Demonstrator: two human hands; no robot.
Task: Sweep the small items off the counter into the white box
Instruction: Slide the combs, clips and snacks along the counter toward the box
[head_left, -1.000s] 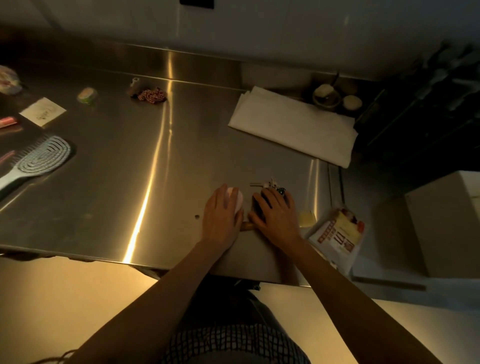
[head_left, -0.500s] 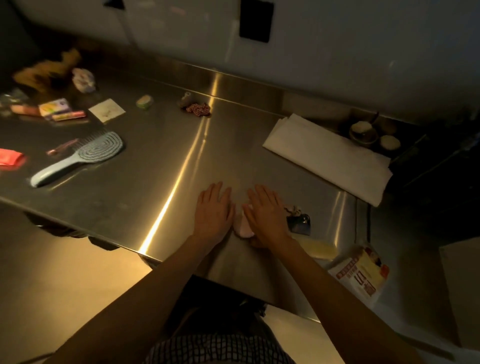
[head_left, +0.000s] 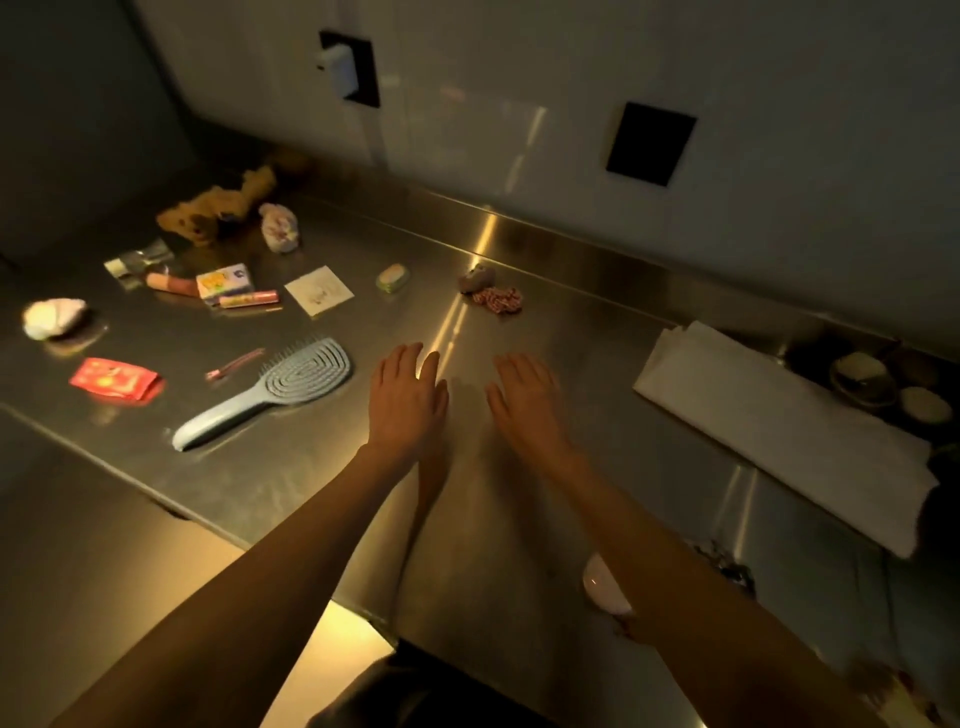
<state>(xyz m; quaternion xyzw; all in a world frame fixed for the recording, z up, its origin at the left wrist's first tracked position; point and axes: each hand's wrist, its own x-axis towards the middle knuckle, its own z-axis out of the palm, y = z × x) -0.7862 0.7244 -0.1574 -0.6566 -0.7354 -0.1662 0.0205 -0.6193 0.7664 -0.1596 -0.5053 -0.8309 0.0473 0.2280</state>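
Note:
My left hand (head_left: 408, 397) and my right hand (head_left: 522, 400) hover side by side over the middle of the steel counter (head_left: 519, 519), palms down, fingers apart, holding nothing. A grey hairbrush (head_left: 275, 389) lies just left of my left hand. Beyond my hands lie a red-white scrunchie (head_left: 497, 300) and a small green-white item (head_left: 392, 277). A pink round item (head_left: 605, 584) and a dark keyring clump (head_left: 727, 566) sit near the counter's front edge, beside my right forearm. The white box is out of view.
At the left lie a red packet (head_left: 114, 379), a pink hair clip (head_left: 234, 364), a white card (head_left: 319, 289), a small colourful box (head_left: 226, 283), tubes, a white shell-like object (head_left: 52, 318) and a brown plush toy (head_left: 218, 210). A folded white cloth (head_left: 779, 431) covers the right side.
Both hands have left the pink item and keyring near the front edge and reached forward to the counter's middle. The view has swung left and up.

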